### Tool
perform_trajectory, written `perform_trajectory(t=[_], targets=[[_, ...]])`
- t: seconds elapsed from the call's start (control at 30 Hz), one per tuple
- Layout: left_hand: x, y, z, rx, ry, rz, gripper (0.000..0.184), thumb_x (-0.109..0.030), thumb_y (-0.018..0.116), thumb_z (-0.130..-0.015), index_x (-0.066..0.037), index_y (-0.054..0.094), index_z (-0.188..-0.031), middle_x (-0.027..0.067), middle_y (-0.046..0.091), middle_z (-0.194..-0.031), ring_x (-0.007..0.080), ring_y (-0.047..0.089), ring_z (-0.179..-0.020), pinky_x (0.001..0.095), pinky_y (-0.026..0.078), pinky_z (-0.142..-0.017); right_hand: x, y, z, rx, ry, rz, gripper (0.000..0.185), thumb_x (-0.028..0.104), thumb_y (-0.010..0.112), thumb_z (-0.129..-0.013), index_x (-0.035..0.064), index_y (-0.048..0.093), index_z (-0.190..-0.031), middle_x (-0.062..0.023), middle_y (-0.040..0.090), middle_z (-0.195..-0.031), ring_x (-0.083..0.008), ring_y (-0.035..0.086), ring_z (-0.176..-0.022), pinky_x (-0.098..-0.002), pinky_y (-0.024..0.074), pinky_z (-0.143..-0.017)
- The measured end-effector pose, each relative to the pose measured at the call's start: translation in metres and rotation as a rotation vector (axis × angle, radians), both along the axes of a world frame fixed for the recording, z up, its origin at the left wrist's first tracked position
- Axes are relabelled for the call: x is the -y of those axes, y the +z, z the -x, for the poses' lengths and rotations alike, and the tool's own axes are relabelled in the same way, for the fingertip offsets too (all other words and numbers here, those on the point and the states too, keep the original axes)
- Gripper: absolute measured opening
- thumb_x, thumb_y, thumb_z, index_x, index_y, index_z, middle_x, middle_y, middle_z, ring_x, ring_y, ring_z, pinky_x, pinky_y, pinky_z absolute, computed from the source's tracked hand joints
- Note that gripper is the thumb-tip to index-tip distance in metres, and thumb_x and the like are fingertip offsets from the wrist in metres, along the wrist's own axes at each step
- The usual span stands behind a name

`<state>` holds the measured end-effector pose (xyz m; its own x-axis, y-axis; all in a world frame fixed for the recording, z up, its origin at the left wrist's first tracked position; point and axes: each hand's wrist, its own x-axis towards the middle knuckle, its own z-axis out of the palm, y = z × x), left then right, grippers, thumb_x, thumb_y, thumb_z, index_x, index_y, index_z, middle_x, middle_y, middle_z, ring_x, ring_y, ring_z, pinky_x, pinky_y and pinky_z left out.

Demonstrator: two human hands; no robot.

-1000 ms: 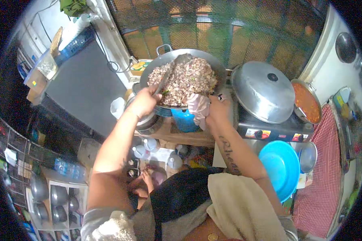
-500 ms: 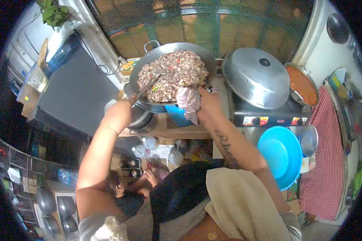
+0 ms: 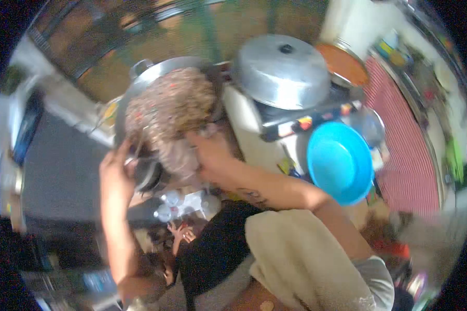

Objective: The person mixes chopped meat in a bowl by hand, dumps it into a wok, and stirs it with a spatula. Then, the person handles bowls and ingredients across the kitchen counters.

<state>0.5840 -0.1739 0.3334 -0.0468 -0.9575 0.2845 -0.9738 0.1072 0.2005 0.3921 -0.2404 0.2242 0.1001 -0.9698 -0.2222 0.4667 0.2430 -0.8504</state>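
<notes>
A big metal wok (image 3: 184, 62) holds a heap of chopped, pinkish-brown food (image 3: 174, 101) with red bits. My left hand (image 3: 117, 166) is at the wok's near left edge, fingers closed round the handle of a long cooking utensil (image 3: 141, 139). Its far end is lost in the food and blur, so its exact kind is unclear. My right hand (image 3: 208, 153) is closed on a pale patterned cloth (image 3: 179, 159) at the wok's near right rim. The cloth hides that part of the rim.
Right of the wok, a domed metal lid (image 3: 280, 75) covers a pan on a gas stove (image 3: 311, 122). Behind it is a pan of orange-red sauce (image 3: 342, 65). A blue basin (image 3: 340, 163) stands nearer. Another person's hands (image 3: 181, 232) show below, near plastic bottles (image 3: 163, 212).
My view has swung to the right and blurred, so the wok and stove sit further left. Both hands keep their holds on the utensil and the cloth.
</notes>
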Motion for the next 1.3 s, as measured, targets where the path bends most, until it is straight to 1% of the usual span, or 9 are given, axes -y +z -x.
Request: perform_trajectory(t=[0.1, 0.17, 0.27, 0.43, 0.57, 0.77, 1.0, 1.17, 1.3], targets=[[-0.016, 0.012, 0.033, -0.310, -0.139, 0.225, 0.034, -0.006, 0.059, -0.087, 0.000, 0.059, -0.121, 0.0151, 0.061, -0.111, 0.0277, 0.057, -0.105, 0.0351, 0.044, -0.094, -0.020, 0.047, 0.022, 0.131, -0.039, -0.313, 0.046, 0.022, 0.072, -0.081, -0.0024, 0.051, -0.113, -0.0180, 0.051, -0.118, -0.0271, 0.055, -0.104, -0.0471, 0.0500, -0.082], [-0.024, 0.009, 0.047, -0.444, -0.268, 0.244, 0.029, -0.002, 0.059, -0.084, 0.001, 0.062, -0.113, 0.0139, 0.062, -0.106, 0.0251, 0.058, -0.099, 0.0345, 0.046, -0.089, -0.033, 0.033, 0.049, -0.333, 0.117, 0.163, 0.049, 0.019, 0.074, -0.079, -0.0015, 0.050, -0.116, -0.0178, 0.053, -0.116, -0.0256, 0.055, -0.103, -0.0434, 0.0499, -0.084], [-0.034, 0.004, 0.077, -0.646, -0.596, 0.011, 0.021, -0.001, 0.063, -0.076, 0.000, 0.065, -0.096, 0.0140, 0.064, -0.097, 0.0214, 0.061, -0.087, 0.0324, 0.050, -0.075, -0.037, 0.009, 0.057, 0.113, -0.031, -0.220, 0.052, 0.008, 0.076, -0.072, 0.0003, 0.052, -0.117, -0.0153, 0.058, -0.107, -0.0235, 0.058, -0.099, -0.0383, 0.0503, -0.083], [-0.010, -0.050, 0.120, -0.505, -1.026, -0.438, 0.047, -0.008, 0.071, -0.075, -0.003, 0.059, -0.120, 0.0196, 0.060, -0.117, 0.0347, 0.057, -0.110, 0.0404, 0.045, -0.093, -0.080, -0.114, 0.114, -0.317, -0.263, -0.322, 0.047, 0.014, 0.074, -0.073, 0.0028, 0.054, -0.115, -0.0137, 0.064, -0.098, -0.0252, 0.064, -0.090, -0.0383, 0.0517, -0.080], [0.002, -0.121, 0.169, -0.344, -1.023, -0.540, 0.068, -0.008, 0.074, -0.073, -0.006, 0.046, -0.134, 0.0212, 0.052, -0.129, 0.0367, 0.049, -0.122, 0.0437, 0.040, -0.101, -0.121, -0.161, 0.133, -0.130, -0.248, -0.142, 0.035, 0.018, 0.069, -0.076, 0.0028, 0.061, -0.105, -0.0179, 0.066, -0.099, -0.0317, 0.066, -0.091, -0.0396, 0.0519, -0.080], [-0.007, -0.176, 0.226, -0.400, -0.706, -0.887, 0.070, -0.005, 0.074, -0.069, -0.006, 0.046, -0.133, 0.0203, 0.053, -0.129, 0.0369, 0.053, -0.117, 0.0413, 0.043, -0.098, -0.159, -0.105, 0.194, 0.164, 0.091, -0.279, 0.031, 0.016, 0.062, -0.086, 0.0031, 0.055, -0.114, -0.0086, 0.060, -0.096, -0.0177, 0.059, -0.088, -0.0332, 0.0499, -0.069], [-0.010, -0.231, 0.290, -0.379, -0.547, -0.742, 0.071, -0.016, 0.079, -0.068, -0.001, 0.045, -0.129, 0.0200, 0.053, -0.127, 0.0400, 0.052, -0.116, 0.0426, 0.042, -0.098, -0.231, -0.171, 0.325, -0.517, 0.443, -0.464, 0.054, 0.042, 0.061, -0.090, 0.0119, 0.050, -0.133, -0.0077, 0.058, -0.119, -0.0212, 0.058, -0.095, -0.0352, 0.0519, -0.077], [-0.011, -0.298, 0.321, -0.061, -0.720, -0.485, 0.085, -0.031, 0.080, -0.068, -0.003, 0.038, -0.136, 0.0317, 0.040, -0.134, 0.0490, 0.042, -0.122, 0.0514, 0.038, -0.101, -0.277, -0.247, 0.426, 0.297, -0.231, -0.631, 0.064, 0.049, 0.055, -0.092, 0.0054, 0.042, -0.137, -0.0199, 0.053, -0.126, -0.0323, 0.060, -0.102, -0.0550, 0.0511, -0.086], [-0.029, -0.309, 0.337, -0.091, -0.712, -0.480, 0.080, -0.033, 0.077, -0.069, -0.006, 0.042, -0.136, 0.0347, 0.037, -0.136, 0.0494, 0.040, -0.124, 0.0536, 0.036, -0.103, -0.256, -0.217, 0.449, 0.194, -0.690, -0.503, 0.050, 0.035, 0.056, -0.092, -0.0030, 0.047, -0.125, -0.0199, 0.057, -0.114, -0.0322, 0.062, -0.094, -0.0518, 0.0537, -0.079]])
